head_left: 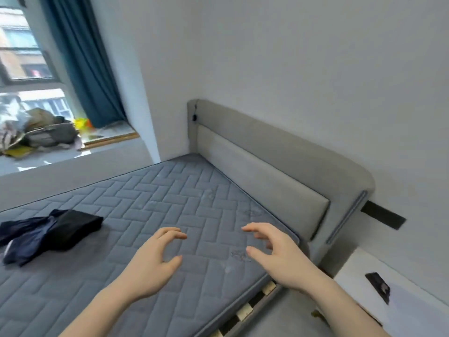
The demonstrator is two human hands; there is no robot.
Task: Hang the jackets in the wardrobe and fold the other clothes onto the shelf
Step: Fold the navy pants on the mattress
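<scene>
A dark navy garment [26, 237] lies crumpled at the left of the blue quilted mattress [155, 203], with a black folded piece [77, 227] against its right side. My left hand [155, 261] and my right hand [279, 256] hover side by side over the mattress near its right edge. Both have loosely curved fingers and hold nothing. The clothes are well to the left of my left hand. No wardrobe or shelf is in view.
A grey padded headboard [279, 166] runs along the wall at the right. A white bedside surface [401, 295] with a small black item [379, 285] sits at the lower right. A window sill at the far left holds a pile of bags [41, 132] beside a teal curtain [85, 59].
</scene>
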